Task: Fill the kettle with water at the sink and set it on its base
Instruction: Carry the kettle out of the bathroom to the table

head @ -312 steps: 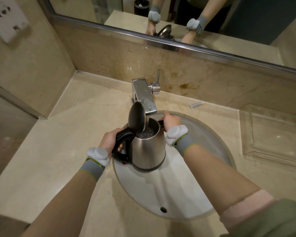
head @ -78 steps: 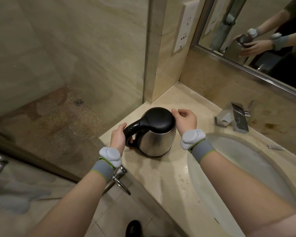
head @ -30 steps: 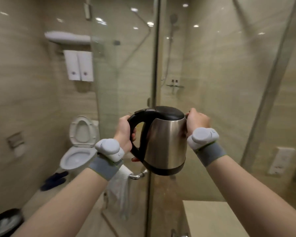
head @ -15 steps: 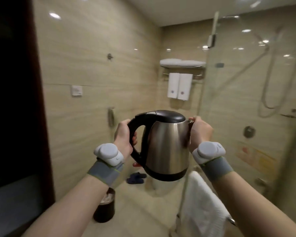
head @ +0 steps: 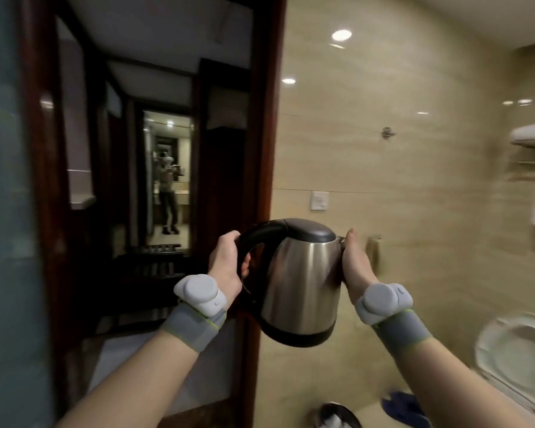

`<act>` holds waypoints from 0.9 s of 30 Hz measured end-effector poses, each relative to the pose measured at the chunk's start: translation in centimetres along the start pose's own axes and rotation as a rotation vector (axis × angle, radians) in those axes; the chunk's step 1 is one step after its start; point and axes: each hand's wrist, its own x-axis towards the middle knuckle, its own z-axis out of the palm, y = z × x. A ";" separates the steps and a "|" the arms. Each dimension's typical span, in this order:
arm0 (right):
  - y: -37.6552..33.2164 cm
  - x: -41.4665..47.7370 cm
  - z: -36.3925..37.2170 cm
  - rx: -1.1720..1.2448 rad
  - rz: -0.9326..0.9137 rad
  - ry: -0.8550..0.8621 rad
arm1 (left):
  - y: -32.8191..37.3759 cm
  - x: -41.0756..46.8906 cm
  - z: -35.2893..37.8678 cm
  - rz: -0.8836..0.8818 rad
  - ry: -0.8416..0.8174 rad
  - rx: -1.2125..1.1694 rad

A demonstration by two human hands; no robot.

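Two hands carry the kettle (head: 300,282) in midair; left hand (head: 226,267) grips its handle, right hand (head: 354,267) flat against its side

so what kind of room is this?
Most likely a hotel-style bathroom: a toilet, folded towels on a wall shelf, glossy tiled walls, and a dark wooden doorway leading out.

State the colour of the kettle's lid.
Black, on the kettle lid; the head view shows it.

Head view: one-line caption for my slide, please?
Lid-closed stainless steel kettle with black lid carried upright by left hand on its handle and right hand against its side, facing dark wooden doorway.
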 end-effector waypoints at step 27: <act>-0.5 40.8 54.2 -0.070 0.024 -0.521 | 11.1 50.8 -24.4 0.173 0.621 0.023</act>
